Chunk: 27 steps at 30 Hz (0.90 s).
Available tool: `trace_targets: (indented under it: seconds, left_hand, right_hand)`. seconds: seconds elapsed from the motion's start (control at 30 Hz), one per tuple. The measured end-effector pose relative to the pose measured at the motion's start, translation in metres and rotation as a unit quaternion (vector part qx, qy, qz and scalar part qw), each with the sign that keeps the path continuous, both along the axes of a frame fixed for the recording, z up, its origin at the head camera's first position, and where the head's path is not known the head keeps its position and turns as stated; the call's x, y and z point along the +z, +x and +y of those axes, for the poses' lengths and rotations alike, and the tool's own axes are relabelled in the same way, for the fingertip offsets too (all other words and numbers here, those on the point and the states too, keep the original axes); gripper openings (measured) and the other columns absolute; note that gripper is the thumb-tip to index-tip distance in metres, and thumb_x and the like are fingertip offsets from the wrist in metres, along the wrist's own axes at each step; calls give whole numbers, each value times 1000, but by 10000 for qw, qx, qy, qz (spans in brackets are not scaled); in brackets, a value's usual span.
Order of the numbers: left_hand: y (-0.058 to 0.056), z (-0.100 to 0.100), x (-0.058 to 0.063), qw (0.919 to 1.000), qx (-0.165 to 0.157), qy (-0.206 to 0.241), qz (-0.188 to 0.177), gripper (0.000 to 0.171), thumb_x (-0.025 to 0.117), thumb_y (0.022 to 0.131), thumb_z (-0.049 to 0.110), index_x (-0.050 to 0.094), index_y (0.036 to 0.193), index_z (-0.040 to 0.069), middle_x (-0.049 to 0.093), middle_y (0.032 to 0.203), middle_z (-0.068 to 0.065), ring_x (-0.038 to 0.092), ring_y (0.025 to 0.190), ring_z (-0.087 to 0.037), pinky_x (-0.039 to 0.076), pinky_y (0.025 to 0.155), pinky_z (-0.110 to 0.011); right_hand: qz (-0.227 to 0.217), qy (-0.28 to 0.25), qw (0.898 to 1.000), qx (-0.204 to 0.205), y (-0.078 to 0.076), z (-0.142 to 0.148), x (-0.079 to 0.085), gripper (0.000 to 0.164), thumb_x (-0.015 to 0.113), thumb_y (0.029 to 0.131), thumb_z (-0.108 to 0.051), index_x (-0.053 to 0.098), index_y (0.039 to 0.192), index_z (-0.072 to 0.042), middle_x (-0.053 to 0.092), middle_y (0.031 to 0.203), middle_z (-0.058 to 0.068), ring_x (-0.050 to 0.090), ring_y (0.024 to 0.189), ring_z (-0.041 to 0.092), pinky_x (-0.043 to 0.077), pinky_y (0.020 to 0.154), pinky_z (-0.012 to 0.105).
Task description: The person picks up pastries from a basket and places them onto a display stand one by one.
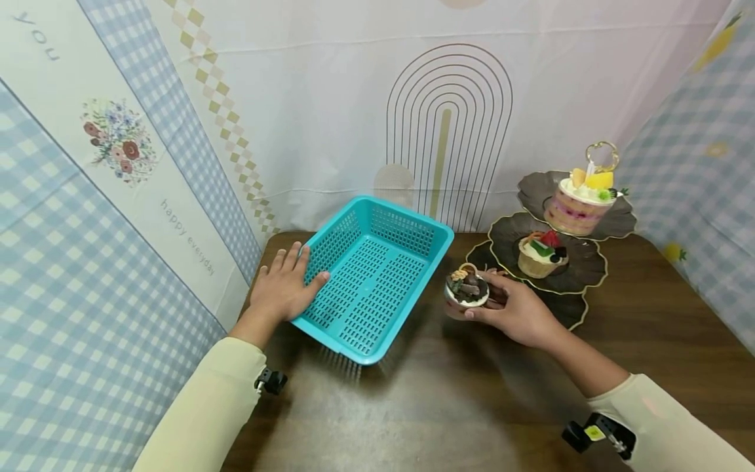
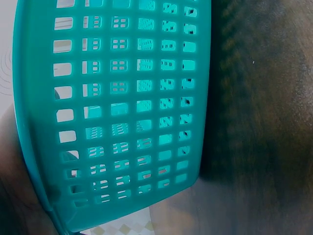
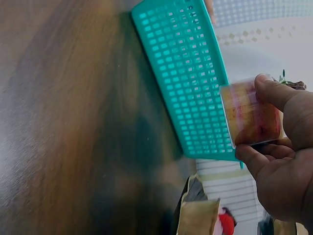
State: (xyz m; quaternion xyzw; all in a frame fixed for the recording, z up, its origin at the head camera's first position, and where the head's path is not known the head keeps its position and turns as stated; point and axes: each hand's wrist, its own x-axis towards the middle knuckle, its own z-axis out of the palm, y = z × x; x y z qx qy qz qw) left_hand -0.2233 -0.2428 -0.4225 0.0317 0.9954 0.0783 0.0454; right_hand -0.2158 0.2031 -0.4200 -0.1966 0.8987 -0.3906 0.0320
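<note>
My right hand [image 1: 519, 311] grips a small clear cup of layered cake [image 1: 466, 295] with a dark chocolate topping, just to the right of the basket. In the right wrist view, thumb and fingers wrap the cup's side, and its pink and tan layers [image 3: 250, 111] show. My left hand [image 1: 283, 285] rests on the left rim of a turquoise plastic basket [image 1: 368, 288], its fingers spread and straight. Through its holed wall [image 2: 117, 107], the left wrist view shows the basket from close by. No cake lies inside the basket.
At the right stands a tiered stand of dark, gold-edged plates [image 1: 501, 239]. A fruit-topped cake cup [image 1: 578, 206] sits on its top plate, and a fruit tart [image 1: 539, 255] on the one below. Behind the brown wooden table [image 1: 377, 432] hangs a printed cloth [image 1: 330, 118].
</note>
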Motion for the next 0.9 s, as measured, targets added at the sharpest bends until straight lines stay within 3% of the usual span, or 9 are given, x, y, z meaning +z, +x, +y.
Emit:
trace_targets:
  seconds: [0.07,0.3,0.63,0.9]
  left_hand:
    - [0,0,0,10000,-5,-13,9,94,13,98,79,-1,166,14,-5,172,-9,-2,156,-39,7,118,-69]
    - [1,0,1,10000,2,-25,-8,97,10,96,81,-1,166,14,-5,172,-9,-2,156,-39,7,118,-69]
    - [1,0,2,10000,-2,-37,-18,97,9,97,80,-1,166,13,-5,172,-9,-2,155,-39,6,118,-69]
    - [0,1,1,10000,-13,-38,-12,97,10,97,80,-1,166,13,-6,172,-9,-2,155,-39,6,118,-69]
  right_hand:
    - [-44,-8,10000,-57,2,5,-3,85,86,86,-37,49,148,7,55,142,29,66,114,30,57,86,38]
    - [-102,182,9995,-243,6,20,-16,89,85,85,-41,47,148,10,64,131,25,66,112,29,57,83,36]
    - [-159,31,9986,-505,12,40,-32,82,85,86,-36,51,144,11,68,122,25,69,106,29,56,77,23]
    - [-135,17,9971,-748,15,60,-40,83,84,88,-35,48,146,12,66,125,29,67,110,32,52,76,15]
